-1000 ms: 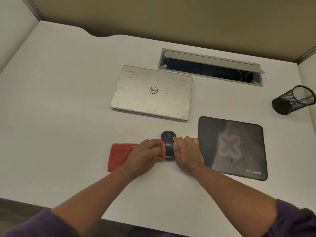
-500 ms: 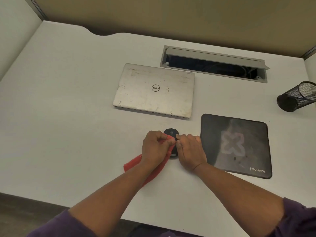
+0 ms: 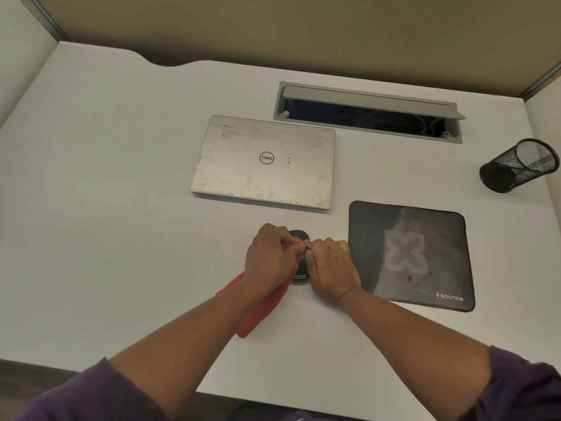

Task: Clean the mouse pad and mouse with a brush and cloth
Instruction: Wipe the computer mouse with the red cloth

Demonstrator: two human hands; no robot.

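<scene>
A dark mouse [image 3: 300, 271] sits on the white desk [image 3: 106, 208], mostly covered by my two hands. My left hand [image 3: 268, 259] grips a red cloth [image 3: 261, 308] and presses it onto the mouse's top left side; the cloth trails back toward me under my wrist. My right hand [image 3: 331, 268] clasps the mouse from its right side. The black mouse pad [image 3: 409, 253], with a pale X logo and small specks, lies flat just right of my right hand. No brush is in view.
A closed silver laptop [image 3: 264, 162] lies behind the mouse. An open cable tray [image 3: 367, 112] is set into the desk at the back. A black mesh pen cup [image 3: 519, 165] lies tipped at the far right. Partition walls [image 3: 273, 25] border the desk.
My left hand has lifted the red cloth from lying flat at the left and brought it onto the mouse, the cloth now trailing toward me. My right hand has stayed on the mouse.
</scene>
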